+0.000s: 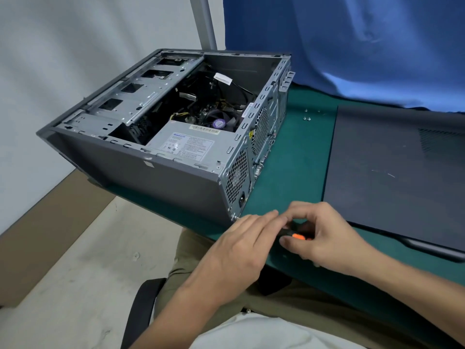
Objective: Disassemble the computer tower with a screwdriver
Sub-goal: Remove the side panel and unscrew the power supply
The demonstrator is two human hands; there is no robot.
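A repair workshop corner: an opened grey steel computer case (161, 177) sits on a dark green matted table (297, 157). Right of the case lie small silver screws (307, 118) and a detached dark grey metal side panel (390, 172), and behind it hangs a blue cloth backdrop (352, 46).

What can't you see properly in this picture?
All in the head view:
Screwdriver: its shaft and tip are hidden behind the left hand; only the black and orange handle shows, in the right hand.
Side panel: cut off by the right edge.
Power supply label: print too small to read.
Loose screws on the green mat: too small to tell their kind.
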